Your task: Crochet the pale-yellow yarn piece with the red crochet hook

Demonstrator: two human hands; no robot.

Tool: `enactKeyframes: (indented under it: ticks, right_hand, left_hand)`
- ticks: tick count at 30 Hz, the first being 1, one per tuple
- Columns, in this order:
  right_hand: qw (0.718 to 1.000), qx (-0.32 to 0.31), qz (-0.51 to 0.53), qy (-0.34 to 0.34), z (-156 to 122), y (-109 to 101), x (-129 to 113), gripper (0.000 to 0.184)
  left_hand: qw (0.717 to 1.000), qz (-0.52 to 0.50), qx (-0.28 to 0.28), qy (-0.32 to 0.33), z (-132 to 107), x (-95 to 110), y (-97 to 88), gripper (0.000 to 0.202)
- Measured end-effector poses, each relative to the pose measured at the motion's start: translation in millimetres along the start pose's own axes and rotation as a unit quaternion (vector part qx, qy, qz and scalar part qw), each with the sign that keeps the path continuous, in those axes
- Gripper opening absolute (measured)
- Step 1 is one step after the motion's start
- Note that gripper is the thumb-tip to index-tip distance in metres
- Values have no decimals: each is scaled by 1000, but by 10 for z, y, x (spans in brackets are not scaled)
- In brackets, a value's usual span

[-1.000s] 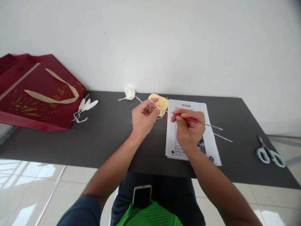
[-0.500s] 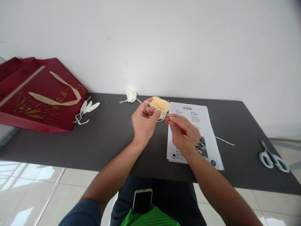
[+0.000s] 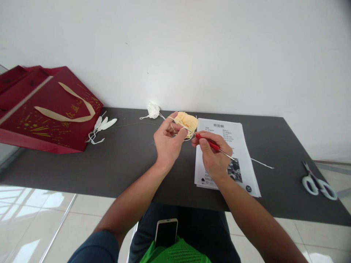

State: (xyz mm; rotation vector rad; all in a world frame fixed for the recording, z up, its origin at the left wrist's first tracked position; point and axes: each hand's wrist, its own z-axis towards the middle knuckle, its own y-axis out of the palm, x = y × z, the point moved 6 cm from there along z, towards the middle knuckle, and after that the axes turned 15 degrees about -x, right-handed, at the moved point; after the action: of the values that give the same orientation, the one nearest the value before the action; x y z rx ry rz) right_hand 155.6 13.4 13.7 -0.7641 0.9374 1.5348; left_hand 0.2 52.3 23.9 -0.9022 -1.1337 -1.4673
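Note:
My right hand grips a red-handled crochet hook whose metal tip points left toward my other hand. White yarn runs over the raised finger of my left hand, and its thumb and fingers pinch a small piece of yarn work, mostly hidden. The hook's tip meets the yarn near that thumb. Just behind lies a pale yellow yarn skein on the dark table. From a white yarn ball near the wall, a strand leads to my left hand.
Printed pattern sheets lie under my right hand. Scissors rest at the table's right end. A dark red gift bag stands at left, with white leaf-shaped pieces beside it. On my lap is a phone.
My right hand has rolled its grip, so more of the hook's red handle now shows and the hook slopes less steeply. My left hand stays nearly in place.

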Motion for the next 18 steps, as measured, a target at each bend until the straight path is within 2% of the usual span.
enactKeyframes:
  ticks: [6, 9, 18]
  right_hand:
    - [998, 49, 35, -10, 29, -29, -11, 9]
    - [998, 49, 32, -25, 51, -43, -49, 7]
    - [999, -2, 14, -35, 31, -3, -150, 15]
  left_hand:
    - [1000, -23, -10, 13, 16, -9, -4, 49]
    - [1000, -9, -10, 18, 13, 17, 0, 46]
    - [984, 158, -17, 79, -34, 147, 29, 38]
